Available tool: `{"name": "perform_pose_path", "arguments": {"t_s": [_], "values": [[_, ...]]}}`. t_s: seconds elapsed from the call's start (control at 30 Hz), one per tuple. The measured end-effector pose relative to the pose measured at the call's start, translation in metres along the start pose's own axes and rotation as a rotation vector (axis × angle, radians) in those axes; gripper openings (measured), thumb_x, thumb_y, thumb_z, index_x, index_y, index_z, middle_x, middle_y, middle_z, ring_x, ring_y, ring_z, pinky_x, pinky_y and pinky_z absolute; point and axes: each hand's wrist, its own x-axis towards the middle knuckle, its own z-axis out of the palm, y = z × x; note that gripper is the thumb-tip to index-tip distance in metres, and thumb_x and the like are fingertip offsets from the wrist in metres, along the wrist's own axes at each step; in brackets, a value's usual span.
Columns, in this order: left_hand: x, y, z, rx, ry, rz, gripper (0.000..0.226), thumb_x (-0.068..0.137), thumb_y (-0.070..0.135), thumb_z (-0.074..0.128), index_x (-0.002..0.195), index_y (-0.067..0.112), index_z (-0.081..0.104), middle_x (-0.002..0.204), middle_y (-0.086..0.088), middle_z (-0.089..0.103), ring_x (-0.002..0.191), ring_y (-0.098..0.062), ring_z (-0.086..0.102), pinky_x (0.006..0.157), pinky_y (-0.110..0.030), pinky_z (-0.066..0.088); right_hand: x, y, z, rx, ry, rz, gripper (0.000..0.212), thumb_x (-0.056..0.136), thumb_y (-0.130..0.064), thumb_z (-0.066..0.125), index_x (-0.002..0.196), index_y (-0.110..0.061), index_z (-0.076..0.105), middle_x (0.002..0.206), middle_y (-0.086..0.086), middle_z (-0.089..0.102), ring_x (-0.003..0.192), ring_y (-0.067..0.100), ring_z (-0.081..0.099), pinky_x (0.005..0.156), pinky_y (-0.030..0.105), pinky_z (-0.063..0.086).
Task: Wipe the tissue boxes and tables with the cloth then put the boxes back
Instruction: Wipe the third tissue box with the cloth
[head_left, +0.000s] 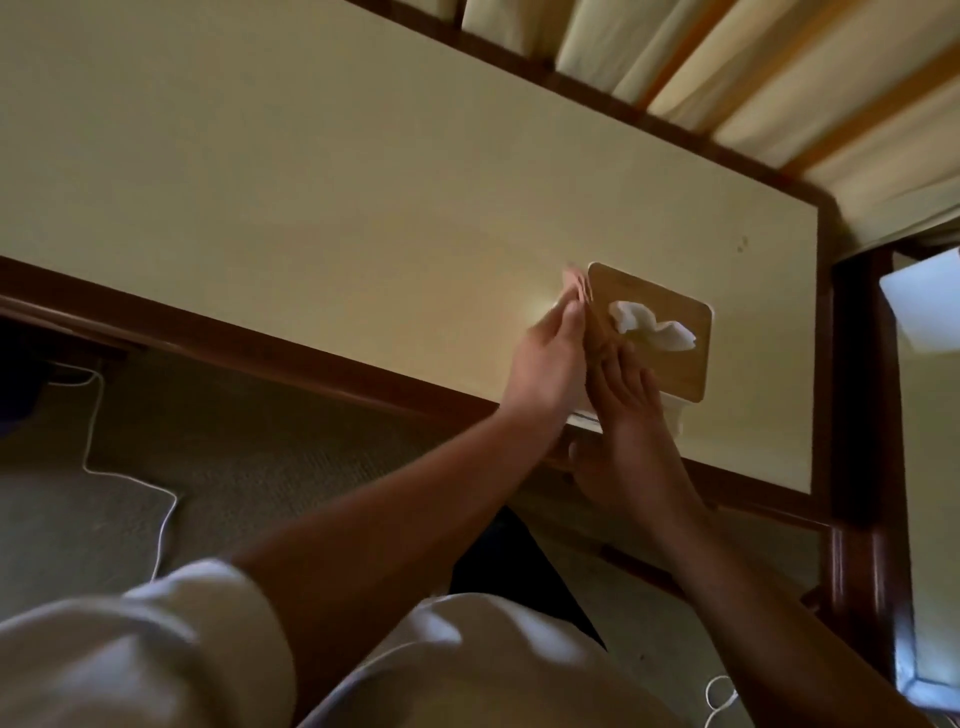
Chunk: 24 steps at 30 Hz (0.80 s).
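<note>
table (363, 182): cream top, dark brown rim
tissue box (680, 364): tan lid
tissue (649, 325): white
curtain (753, 67): cream, orange stripes
cable (92, 415): white

So I'm looking down at a cream table (363, 182) with dark wood trim, and a wooden-lidded tissue box (680, 369) is sitting on it near the front edge.

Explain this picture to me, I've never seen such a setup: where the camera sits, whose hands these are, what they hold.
No machine here: a person wears one camera on the head, looking down at their own arms. The cream table with a dark wooden edge bears a wooden-lidded tissue box with a white tissue sticking out. The right hand grips the box from the near side. The left hand presses a pinkish cloth against the box's left end; its grip is blurred.
</note>
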Motion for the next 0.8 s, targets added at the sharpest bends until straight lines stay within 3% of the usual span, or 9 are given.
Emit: {"name": "perform_pose_path", "arguments": {"t_s": [0.13,0.2,0.33,0.4,0.53,0.6,0.7,0.77,0.8], "values": [[0.041,0.005,-0.01,-0.111,0.087,-0.188,0.04,0.11,0.035,0.041,0.115,0.017,0.076,0.115,-0.015,0.078,0.106,-0.028,0.075,0.106,-0.049,0.055,-0.002,-0.003,-0.007,-0.004,-0.045,0.033,0.102,0.081,-0.009,0.056,0.166,-0.013,0.0,0.173,0.004,-0.01,0.157,0.017,-0.022,0.13,0.045,-0.001],[0.025,-0.007,-0.015,-0.034,0.094,-0.192,0.044,0.105,0.041,0.041,0.117,0.019,0.078,0.111,-0.009,0.08,0.107,-0.028,0.076,0.105,-0.054,0.055,-0.001,-0.001,-0.008,-0.004,-0.068,0.022,0.101,0.087,-0.01,0.061,0.165,-0.015,-0.002,0.171,0.002,-0.015,0.155,0.017,-0.026,0.13,0.044,-0.004],[-0.032,-0.018,-0.008,-0.042,0.015,-0.119,0.05,0.102,0.048,0.04,0.141,0.028,0.066,0.132,0.004,0.073,0.129,-0.014,0.065,0.116,-0.042,0.047,0.003,0.005,0.002,-0.009,-0.002,0.008,0.115,0.086,-0.03,0.079,0.162,-0.021,-0.007,0.17,0.002,-0.013,0.157,0.022,-0.021,0.129,0.039,-0.009],[-0.021,-0.005,0.0,-0.049,-0.007,-0.014,0.049,0.105,0.047,0.04,0.144,0.028,0.063,0.134,0.004,0.072,0.13,-0.012,0.064,0.116,-0.039,0.047,0.005,0.005,0.005,0.027,0.044,-0.014,0.118,0.081,-0.022,0.08,0.164,-0.025,-0.004,0.172,0.005,-0.003,0.159,0.023,-0.013,0.129,0.047,-0.001],[0.034,0.011,-0.001,0.013,0.11,-0.064,0.042,0.102,0.045,0.045,0.12,0.023,0.076,0.116,-0.009,0.078,0.118,-0.029,0.071,0.109,-0.053,0.053,0.0,-0.003,-0.007,0.072,-0.056,0.04,0.109,0.082,-0.002,0.057,0.165,-0.023,-0.01,0.171,-0.004,-0.02,0.154,0.011,-0.029,0.13,0.042,-0.007],[0.03,0.001,-0.011,0.029,0.104,-0.139,0.044,0.097,0.05,0.045,0.112,0.027,0.079,0.111,-0.009,0.079,0.112,-0.03,0.074,0.107,-0.054,0.054,-0.002,-0.003,-0.009,0.042,-0.048,0.02,0.104,0.088,-0.008,0.059,0.164,-0.021,-0.01,0.17,-0.003,-0.021,0.155,0.014,-0.028,0.13,0.043,-0.005],[-0.024,-0.019,-0.01,-0.022,0.113,-0.151,0.044,0.107,0.048,0.039,0.129,0.032,0.073,0.125,-0.001,0.075,0.118,-0.017,0.071,0.109,-0.046,0.054,0.002,0.004,-0.003,-0.011,-0.042,0.024,0.105,0.095,-0.036,0.065,0.161,-0.021,-0.015,0.167,0.0,-0.021,0.154,0.018,-0.03,0.13,0.044,-0.005],[-0.041,-0.023,-0.001,-0.063,0.047,-0.107,0.042,0.111,0.043,0.038,0.14,0.03,0.066,0.13,0.0,0.072,0.125,-0.014,0.067,0.109,-0.037,0.052,0.004,0.005,0.004,-0.01,0.049,-0.02,0.103,0.089,-0.053,0.059,0.165,-0.022,-0.003,0.169,0.006,-0.006,0.156,0.018,-0.023,0.129,0.05,0.005],[-0.034,-0.018,0.002,-0.087,0.036,-0.089,0.042,0.113,0.039,0.037,0.139,0.024,0.066,0.124,-0.003,0.075,0.125,-0.017,0.068,0.108,-0.035,0.053,0.004,0.004,0.006,0.005,0.088,-0.029,0.098,0.089,-0.049,0.058,0.165,-0.022,0.002,0.17,0.007,0.0,0.157,0.015,-0.019,0.128,0.051,0.008]]}}
